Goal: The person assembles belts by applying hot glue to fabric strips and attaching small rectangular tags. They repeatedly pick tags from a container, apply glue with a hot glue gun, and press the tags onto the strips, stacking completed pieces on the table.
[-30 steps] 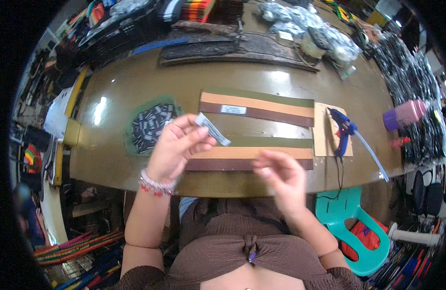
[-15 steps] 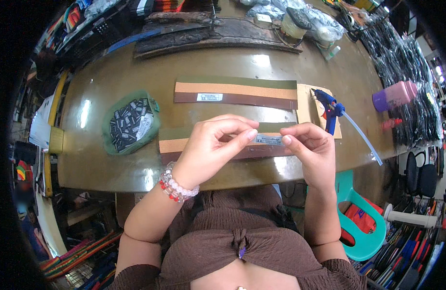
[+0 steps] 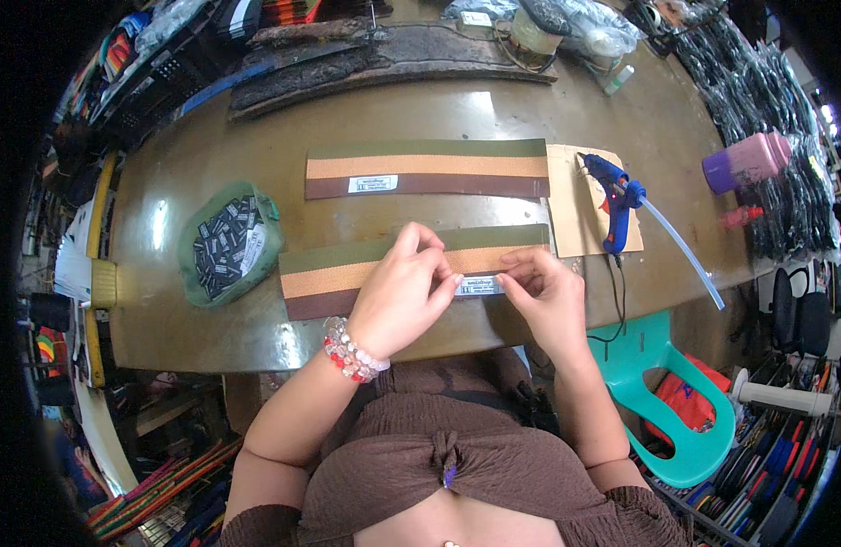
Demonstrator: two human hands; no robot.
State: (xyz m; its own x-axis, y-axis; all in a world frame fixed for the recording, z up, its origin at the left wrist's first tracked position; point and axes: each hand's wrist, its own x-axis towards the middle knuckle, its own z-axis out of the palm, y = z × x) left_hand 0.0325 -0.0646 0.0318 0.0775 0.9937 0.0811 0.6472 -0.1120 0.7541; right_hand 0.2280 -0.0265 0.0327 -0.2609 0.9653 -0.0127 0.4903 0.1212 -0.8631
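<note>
**Hands press small label onto striped strip**

Fingers of both hands meet over a small white rectangular label (image 3: 480, 285), which lies on the near striped fabric strip (image 3: 347, 273), a long band of olive green, tan and dark brown laid along the near edge of the glossy brown wooden table (image 3: 192, 337). The left hand (image 3: 400, 296), a red and clear beaded bracelet (image 3: 352, 349) at its wrist, curls down with its fingertips pinched on the label's left end. The right hand (image 3: 548, 296) closes thumb and forefinger on the label's right end, the remaining fingers loosely bent.

Farther across the table lies a second striped fabric strip (image 3: 430, 169) in the same three colours, with a white label already sitting near its middle. To the left, a green mesh bag of small black-and-white labels (image 3: 227, 242) rests on the tabletop, just beside the near strip's left end. To the right, a blue glue gun (image 3: 617, 201) stands on a tan cardboard sheet (image 3: 571, 219), a clear glue stick jutting from its back. At the far right sits a pink and purple plastic bottle (image 3: 744, 162). A rough slab of dark bark (image 3: 366, 59) lies along the far edge.
</note>
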